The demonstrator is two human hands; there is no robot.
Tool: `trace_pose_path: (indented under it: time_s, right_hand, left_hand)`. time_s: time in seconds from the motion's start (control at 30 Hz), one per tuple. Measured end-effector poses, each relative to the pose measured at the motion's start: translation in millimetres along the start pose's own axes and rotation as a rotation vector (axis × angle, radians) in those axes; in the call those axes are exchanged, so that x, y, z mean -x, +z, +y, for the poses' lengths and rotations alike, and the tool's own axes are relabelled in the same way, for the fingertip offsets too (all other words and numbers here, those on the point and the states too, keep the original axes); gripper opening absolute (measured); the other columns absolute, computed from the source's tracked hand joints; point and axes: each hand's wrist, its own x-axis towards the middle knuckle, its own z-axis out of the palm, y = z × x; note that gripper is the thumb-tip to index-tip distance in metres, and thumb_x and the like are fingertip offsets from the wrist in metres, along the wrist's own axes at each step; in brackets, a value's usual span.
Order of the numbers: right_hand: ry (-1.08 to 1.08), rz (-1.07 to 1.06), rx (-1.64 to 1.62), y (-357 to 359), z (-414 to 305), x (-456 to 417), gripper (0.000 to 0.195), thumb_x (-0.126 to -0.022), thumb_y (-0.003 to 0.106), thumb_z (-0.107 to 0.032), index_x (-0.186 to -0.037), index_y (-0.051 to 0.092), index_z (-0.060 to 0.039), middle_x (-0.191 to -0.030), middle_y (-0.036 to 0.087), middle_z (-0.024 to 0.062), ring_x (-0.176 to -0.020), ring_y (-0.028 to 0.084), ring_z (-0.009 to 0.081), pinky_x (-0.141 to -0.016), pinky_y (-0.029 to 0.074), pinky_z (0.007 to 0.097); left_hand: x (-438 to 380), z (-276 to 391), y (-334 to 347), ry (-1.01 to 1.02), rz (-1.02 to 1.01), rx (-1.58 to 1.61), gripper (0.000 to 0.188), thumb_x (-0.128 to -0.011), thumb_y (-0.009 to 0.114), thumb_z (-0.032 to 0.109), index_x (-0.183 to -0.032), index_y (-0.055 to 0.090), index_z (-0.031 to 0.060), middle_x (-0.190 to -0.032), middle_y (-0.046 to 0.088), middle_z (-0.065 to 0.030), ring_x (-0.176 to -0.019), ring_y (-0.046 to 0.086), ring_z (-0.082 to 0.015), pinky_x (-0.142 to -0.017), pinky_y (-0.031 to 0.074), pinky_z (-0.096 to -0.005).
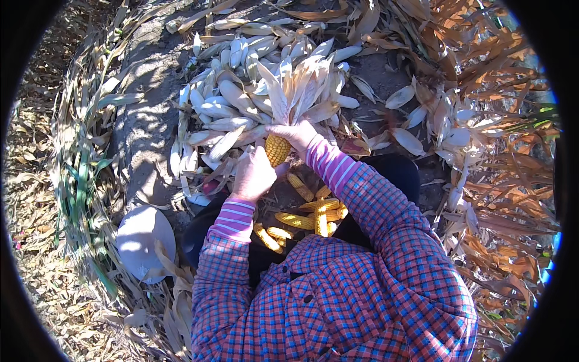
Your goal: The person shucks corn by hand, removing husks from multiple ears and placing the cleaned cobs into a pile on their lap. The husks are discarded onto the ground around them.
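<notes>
Between my hands is a yellow ear of corn [277, 150], its kernels bare and its dry husk [296, 90] peeled back and fanned out beyond it. My left hand [255, 174] grips the ear from the left side, the thumb by its lower end. My right hand [296, 135] is closed around the base, where the husk joins the ear. Below, on the ground between my legs, lie several husked yellow corn ears [320, 215]. Directly past my hands spreads a heap of ears in pale husks [230, 99].
A rounded pale object [146, 244], possibly a hat, rests at my left. Dry corn stalks [86, 149] form a long row on the left. Brown corn leaves [502, 181] crowd the right side. Loose ears in husk [407, 140] are scattered on the soil to the right.
</notes>
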Motion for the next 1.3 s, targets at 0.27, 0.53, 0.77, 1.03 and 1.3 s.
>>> trace_pose_path:
  time_s: [0.27, 0.53, 0.77, 1.03, 1.3]
  right_hand:
    - [0.29, 0.072, 0.08, -10.3, 5.7, -17.3, 0.028, -0.084, 0.064, -0.016, -0.106, 0.059, 0.0008, -0.095, 0.064, 0.0096, -0.086, 0.063, 0.0212, -0.077, 0.051, 0.0318]
    - [0.297, 0.02, -0.249, 12.1, -37.7, -13.2, 0.027, -0.088, 0.06, -0.023, -0.107, 0.056, -0.0047, -0.09, 0.063, 0.0089, -0.076, 0.064, 0.0221, -0.069, 0.052, 0.0346]
    - [0.234, 0.084, -0.359, 3.1, -37.2, -22.2, 0.025, -0.092, 0.053, -0.03, -0.09, 0.056, -0.0051, -0.071, 0.061, 0.0075, -0.065, 0.061, 0.0208, -0.061, 0.05, 0.0337]
    - [0.379, 0.035, -0.344, 15.5, -63.3, -14.3, 0.024, -0.091, 0.054, -0.027, -0.092, 0.056, -0.003, -0.072, 0.061, 0.0085, -0.066, 0.061, 0.0211, -0.058, 0.05, 0.032]
    - [0.129, 0.157, -0.42, 20.7, -58.5, -6.7, 0.025, -0.092, 0.051, -0.03, -0.078, 0.049, -0.0104, -0.051, 0.037, -0.0006, -0.046, 0.039, 0.0153, -0.05, 0.039, 0.0287]
  left_hand:
    - [9.8, 9.3, -8.2, 0.038, -0.049, -0.149, 0.061, -0.069, 0.074, 0.039, -0.105, 0.044, -0.0009, -0.086, 0.062, -0.0221, -0.085, 0.062, -0.0367, -0.075, 0.049, -0.0436]
    - [10.1, 5.0, -2.9, 0.04, 0.059, -0.07, 0.058, -0.07, 0.074, 0.036, -0.105, 0.044, 0.0003, -0.083, 0.062, -0.0219, -0.077, 0.063, -0.0378, -0.067, 0.05, -0.0447]
    - [7.0, 15.4, 3.8, -0.028, 0.092, 0.092, 0.07, -0.068, 0.075, 0.038, -0.118, 0.04, 0.0022, -0.086, 0.063, -0.0234, -0.08, 0.062, -0.0406, -0.07, 0.049, -0.046]
    - [15.7, 16.4, 4.4, -0.028, 0.09, 0.205, 0.065, -0.069, 0.076, 0.035, -0.114, 0.043, 0.0011, -0.094, 0.062, -0.0222, -0.089, 0.061, -0.0376, -0.076, 0.048, -0.0427]
    - [6.7, 6.4, 26.7, 0.053, 0.11, 0.466, 0.061, -0.068, 0.076, 0.029, -0.11, 0.044, -0.0001, -0.094, 0.061, -0.0211, -0.089, 0.062, -0.0337, -0.078, 0.048, -0.0403]
